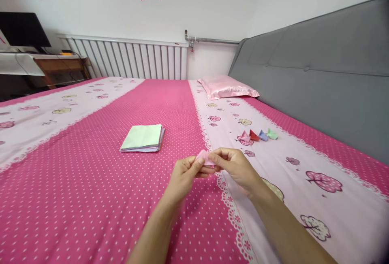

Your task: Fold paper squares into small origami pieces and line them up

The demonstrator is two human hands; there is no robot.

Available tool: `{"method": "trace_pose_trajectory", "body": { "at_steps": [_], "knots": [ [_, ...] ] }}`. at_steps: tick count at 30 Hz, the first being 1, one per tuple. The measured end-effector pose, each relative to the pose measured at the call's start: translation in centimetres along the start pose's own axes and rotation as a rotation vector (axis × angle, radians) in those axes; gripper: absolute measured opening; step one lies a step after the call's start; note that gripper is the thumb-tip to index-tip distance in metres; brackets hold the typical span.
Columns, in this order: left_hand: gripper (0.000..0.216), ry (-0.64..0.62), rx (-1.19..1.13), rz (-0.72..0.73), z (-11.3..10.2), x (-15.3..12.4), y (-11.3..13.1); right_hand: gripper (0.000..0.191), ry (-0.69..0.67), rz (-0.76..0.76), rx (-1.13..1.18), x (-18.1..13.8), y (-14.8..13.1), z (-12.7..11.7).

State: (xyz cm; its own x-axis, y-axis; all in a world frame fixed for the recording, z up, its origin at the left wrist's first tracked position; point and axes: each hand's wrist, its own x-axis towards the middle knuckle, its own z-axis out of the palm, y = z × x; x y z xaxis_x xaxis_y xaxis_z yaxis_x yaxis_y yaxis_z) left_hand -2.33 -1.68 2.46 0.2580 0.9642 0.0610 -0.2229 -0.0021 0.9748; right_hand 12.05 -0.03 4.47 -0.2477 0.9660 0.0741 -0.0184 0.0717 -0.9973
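Between our fingertips we hold a small pink paper, our left hand pinching its left side and our right hand its right, the fingers of both closed narrowly on it. Beyond our fingers to the left, we see a stack of paper squares, pale green on top; beyond them to the right, four folded pieces in a row. Farther past our fingers lies a pink pillow.

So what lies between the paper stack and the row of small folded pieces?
In the head view, just bedspread: dotted pink fabric, white lace edging, pale printed fabric. The left hand and right hand, holding pink paper, sit nearer the camera.
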Motion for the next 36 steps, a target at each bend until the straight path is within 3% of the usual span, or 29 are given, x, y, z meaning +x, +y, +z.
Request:
{"method": "trace_pose_trajectory", "body": {
  "at_steps": [5, 9, 13, 17, 23, 26, 29, 34, 36],
  "knots": [
    [0.028, 0.063, -0.03, -0.001, -0.2, 0.1, -0.2, 0.034, 0.011, -0.042, -0.146, 0.0, 0.2, -0.5],
    [0.03, 0.074, -0.052, -0.013, 0.0, 0.0, -0.2, 0.036, 0.042, -0.097, -0.132, 0.2, 0.7, -0.3],
    [0.032, 0.094, -0.07, 0.016, 0.2, 0.0, 0.0, 0.038, 0.084, 0.015, 0.025, 0.6, 1.4, 0.1],
    [0.06, 0.13, -0.146, 0.083, 0.4, 0.0, 0.2, 0.034, 0.059, 0.148, 0.232, 0.7, 2.1, 0.4],
    [0.044, 0.194, -0.155, 0.14, 0.5, 0.1, -0.1, 0.032, -0.104, 0.32, 0.481, 0.5, 2.3, 1.2],
    [0.044, 0.191, -0.153, 0.139, 0.5, 0.0, -0.1, 0.035, -0.15, 0.344, 0.468, 0.3, 2.3, 1.4],
    [0.046, 0.205, -0.137, 0.145, 0.4, 0.0, 0.0, 0.038, -0.118, 0.225, 0.259, 0.3, 2.6, 1.3],
    [0.049, 0.2, -0.075, 0.156, 0.3, 0.2, -0.2, 0.024, 0.23, -0.235, -0.163, 0.4, 2.0, 1.0],
    [0.05, 0.178, -0.052, 0.138, 0.3, 0.3, -0.3, 0.018, 0.176, -0.317, -0.229, 0.2, 1.3, 0.8]
  ]
}}
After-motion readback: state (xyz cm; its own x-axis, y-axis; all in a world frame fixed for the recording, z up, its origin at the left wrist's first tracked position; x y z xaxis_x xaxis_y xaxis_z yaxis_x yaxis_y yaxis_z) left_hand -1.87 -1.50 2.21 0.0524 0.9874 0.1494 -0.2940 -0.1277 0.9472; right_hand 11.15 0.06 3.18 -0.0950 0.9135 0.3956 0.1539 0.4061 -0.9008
